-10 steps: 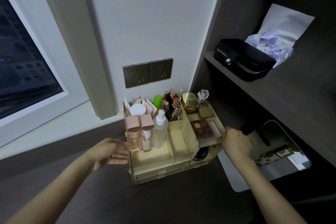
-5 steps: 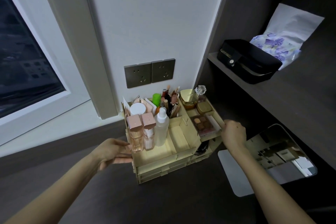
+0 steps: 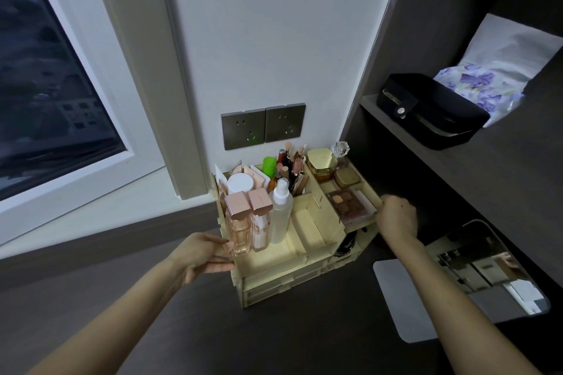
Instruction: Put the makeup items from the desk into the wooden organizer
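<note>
Wooden organizer (image 3: 274, 266) between flat-pressed left hand (image 3: 202, 256) and right hand (image 3: 396, 216), grip round its edge.

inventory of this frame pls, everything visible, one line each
desk: 1, dark brown, foreground
wooden organizer: 1, pale wood, on the desk by the wall
pink-capped bottles: 2, pink, organizer front left
spray bottle: 1, frosted white, beside the pink-capped bottles
white-lidded jar: 1, white, behind the pink-capped bottles
brushes and sticks: several, mixed, organizer back middle
gold jar: 1, gold, organizer back right
eyeshadow palette: 1, browns, organizer right tray
wall sockets: 2, grey, above the organizer
black case: 1, black, right shelf
floral packet: 1, white and purple, behind the black case
mirror: 1, silvery, flat on the desk, right
left hand: 1, against the organizer's left side
right hand: 1, fingers curled on the organizer's right edge
</note>
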### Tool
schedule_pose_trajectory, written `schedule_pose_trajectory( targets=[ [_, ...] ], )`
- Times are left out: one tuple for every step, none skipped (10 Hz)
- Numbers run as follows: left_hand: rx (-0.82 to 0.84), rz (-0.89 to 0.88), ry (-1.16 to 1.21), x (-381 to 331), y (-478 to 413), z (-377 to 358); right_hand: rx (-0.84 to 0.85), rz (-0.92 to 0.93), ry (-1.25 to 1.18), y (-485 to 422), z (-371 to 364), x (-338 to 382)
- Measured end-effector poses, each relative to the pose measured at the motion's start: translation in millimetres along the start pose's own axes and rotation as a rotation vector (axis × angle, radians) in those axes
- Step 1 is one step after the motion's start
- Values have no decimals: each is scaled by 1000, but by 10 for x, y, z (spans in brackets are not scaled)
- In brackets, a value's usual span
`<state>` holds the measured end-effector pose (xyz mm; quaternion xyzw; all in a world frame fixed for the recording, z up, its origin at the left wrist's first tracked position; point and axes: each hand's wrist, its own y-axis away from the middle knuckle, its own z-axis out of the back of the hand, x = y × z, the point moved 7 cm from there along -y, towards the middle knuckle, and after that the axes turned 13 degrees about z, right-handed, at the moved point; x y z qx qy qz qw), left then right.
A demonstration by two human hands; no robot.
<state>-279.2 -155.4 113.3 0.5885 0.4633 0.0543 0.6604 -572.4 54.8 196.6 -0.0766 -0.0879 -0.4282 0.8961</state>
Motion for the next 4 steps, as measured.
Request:
schedule_pose_trajectory(
  targets=[
    [10, 9, -15, -11, 14, -12, 49, 12, 21, -1, 8, 13],
    [12, 19, -40, -6, 46, -19, 94, 20, 120, 24, 73, 68],
    [-20, 19, -107, 9, 110, 21, 68, 45, 284, 63, 195, 224],
    [-97, -23, -155, -76, 245, 148, -63, 127, 271, 126, 435, 521]
  ],
)
